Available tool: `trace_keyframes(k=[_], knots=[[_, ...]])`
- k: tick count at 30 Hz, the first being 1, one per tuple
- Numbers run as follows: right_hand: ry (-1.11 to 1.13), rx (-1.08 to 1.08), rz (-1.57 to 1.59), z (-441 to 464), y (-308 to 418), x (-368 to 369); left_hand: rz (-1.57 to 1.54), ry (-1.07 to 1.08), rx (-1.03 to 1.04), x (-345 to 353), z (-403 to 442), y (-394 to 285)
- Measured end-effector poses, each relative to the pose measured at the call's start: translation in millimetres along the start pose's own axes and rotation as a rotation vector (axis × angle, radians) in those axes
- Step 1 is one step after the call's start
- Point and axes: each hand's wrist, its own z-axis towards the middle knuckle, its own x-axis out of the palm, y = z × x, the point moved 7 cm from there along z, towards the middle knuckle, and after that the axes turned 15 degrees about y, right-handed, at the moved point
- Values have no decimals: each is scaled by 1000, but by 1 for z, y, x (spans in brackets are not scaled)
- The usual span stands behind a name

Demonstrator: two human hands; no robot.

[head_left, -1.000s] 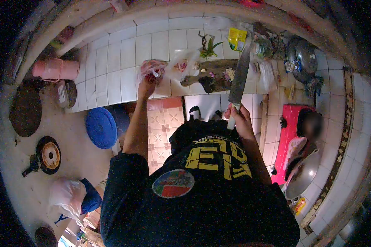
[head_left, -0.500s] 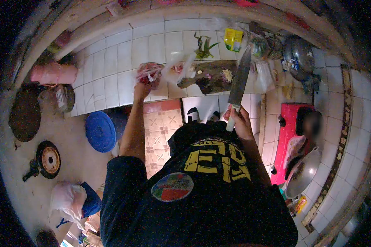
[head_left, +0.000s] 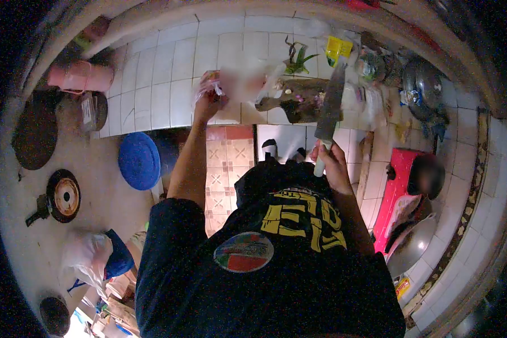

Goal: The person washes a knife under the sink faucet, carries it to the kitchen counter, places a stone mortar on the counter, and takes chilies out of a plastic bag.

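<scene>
My left hand is closed on a clear plastic bag with something reddish inside, at the counter's front edge. My right hand grips the pale handle of a large knife, its broad blade pointing away from me over the right end of a dark wooden board. On the board lie a dark heap, a small white piece and some purplish bits. Left of the board, another clear bag is partly blurred. Green leaves lie behind the board, near a yellow packet.
A white tiled counter runs across the front. At right are a red stove, a wok and a metal pot. At left are a blue lid, a pink container and a round pan.
The whole view has shifted, so most things appear farther right. My left hand has turned and bunched the bag more tightly. The knife stays in my right hand.
</scene>
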Motion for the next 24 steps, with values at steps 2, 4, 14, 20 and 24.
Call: trace_keyframes(k=[2,4,14,20,24], knots=[[93,-38,-1,12,6,14,49,-10,-69,5,2,21],[115,-27,-64,23,3,20,106,-54,-61,4,3,26],[198,94,-140,54,7,47,196,-100,-380,-1,1,48],[352,67,-126,63,8,53,157,-16,-464,-15,-4,19],[372,115,-204,70,10,50,245,38,-574,-10,-10,30]])
